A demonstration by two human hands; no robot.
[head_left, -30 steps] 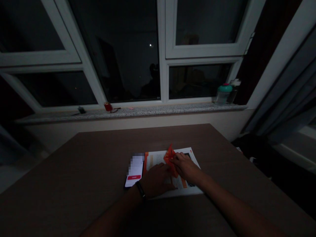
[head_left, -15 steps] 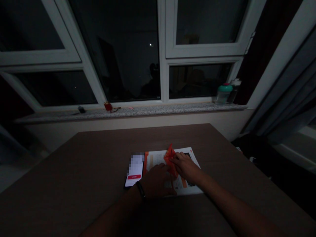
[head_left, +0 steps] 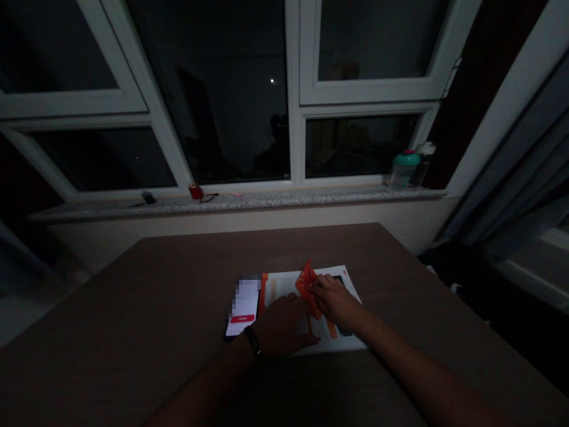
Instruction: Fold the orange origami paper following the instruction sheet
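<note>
A folded piece of orange-red paper lies on a printed booklet on the brown table. My right hand grips the folded paper's right side, with its fingers bent together. From the left, my left hand reaches over the booklet, its fingertips at the paper's left edge and its thumb spread apart below. A dark band circles my left wrist. Just left of the booklet is a phone with a lit screen and a red button.
The brown table reaches to the wall beneath the window. On the stone sill stand a small red jar, a small dark object, a teal-lidded bottle and a clear bottle. Curtains hang at the right.
My left thumb has shifted slightly up and right over the booklet. My right hand and the folded paper look nearly unchanged.
</note>
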